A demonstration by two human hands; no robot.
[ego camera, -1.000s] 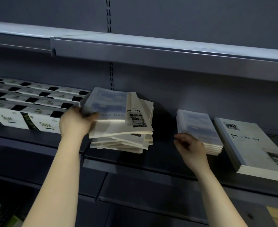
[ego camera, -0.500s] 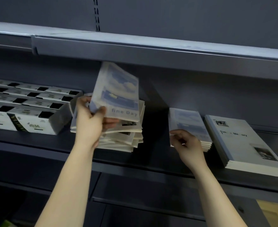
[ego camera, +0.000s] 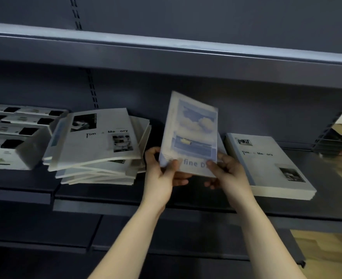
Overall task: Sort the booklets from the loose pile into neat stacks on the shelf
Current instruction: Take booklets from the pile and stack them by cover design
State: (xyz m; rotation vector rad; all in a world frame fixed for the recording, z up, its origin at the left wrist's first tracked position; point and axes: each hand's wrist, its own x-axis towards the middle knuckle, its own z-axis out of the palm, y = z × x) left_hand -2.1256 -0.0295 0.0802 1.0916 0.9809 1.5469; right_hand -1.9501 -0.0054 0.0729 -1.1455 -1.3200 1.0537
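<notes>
Covered, cropped

Cannot read the title on held booklet past "fine D" under thumb of right hand — nor see much of the stack behind it; white boxes cropped at left edge.

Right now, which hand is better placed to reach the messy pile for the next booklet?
Probably the left. The left hand pinches the blue cloud-cover paper booklet on the side facing the loose pile of white booklets; the right hand holds the far corner.

shelf: matt painted metal | booklets: smooth paper | floor: wood
</notes>
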